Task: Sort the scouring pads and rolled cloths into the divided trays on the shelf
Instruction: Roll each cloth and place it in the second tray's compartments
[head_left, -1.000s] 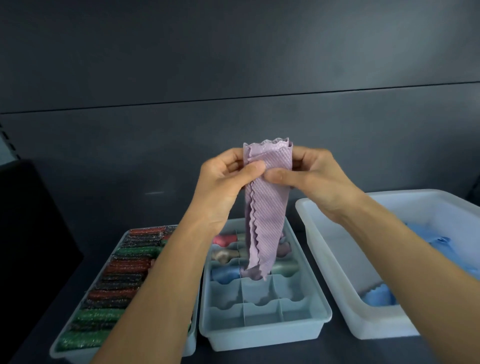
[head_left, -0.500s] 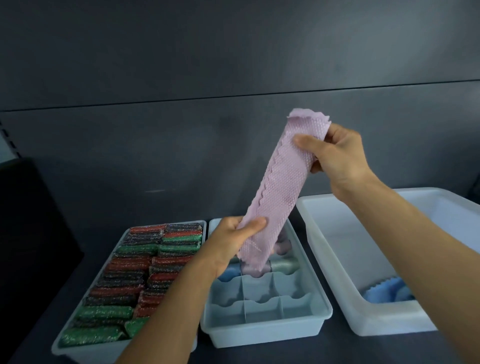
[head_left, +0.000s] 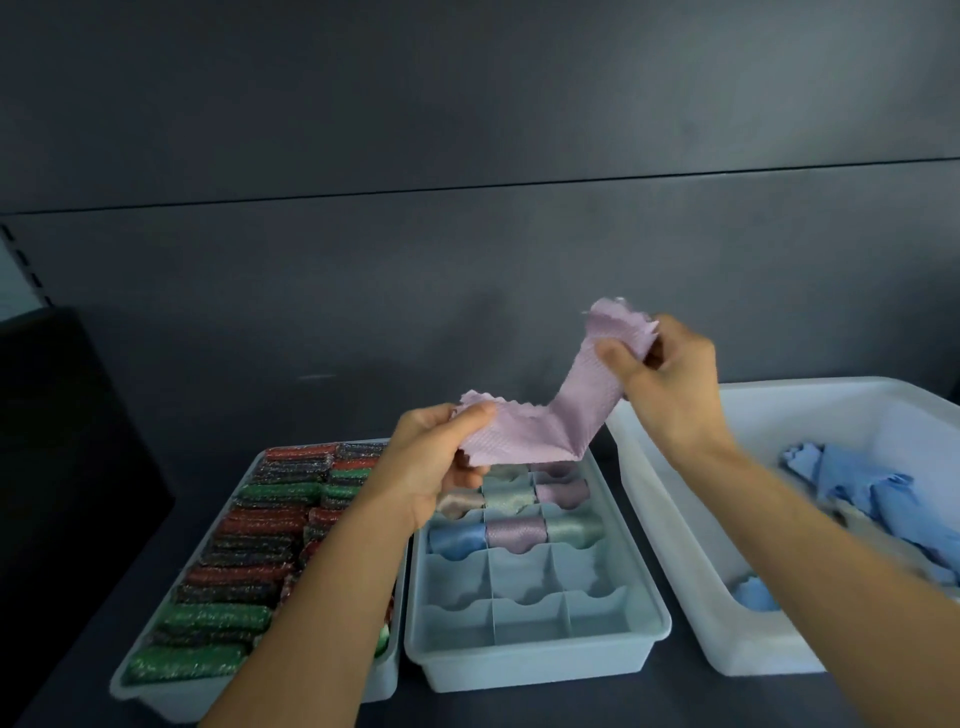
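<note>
Both hands pinch a lilac cloth (head_left: 545, 421) above the divided tray (head_left: 535, 660): left hand (head_left: 436, 457) at its low end, right hand (head_left: 670, 379) at its raised end. Pads (head_left: 249, 551) fill the tray left of it; blue cloths (head_left: 872, 499) lie in the tub (head_left: 675, 493) to its right.

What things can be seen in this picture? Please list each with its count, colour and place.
lilac cloth: one, lilac, held over the divided tray
scouring pads: many, red, green and dark, packed in the left tray
left tray: one, white, left side of the shelf
divided tray: one, pale blue-green, middle
rolled cloths: at least six, pastel, in its far compartments
bin: one, white, right
loose cloths: several, blue, inside the bin
left hand: one, grips the cloth's lower end
right hand: one, pinches its upper end
</note>
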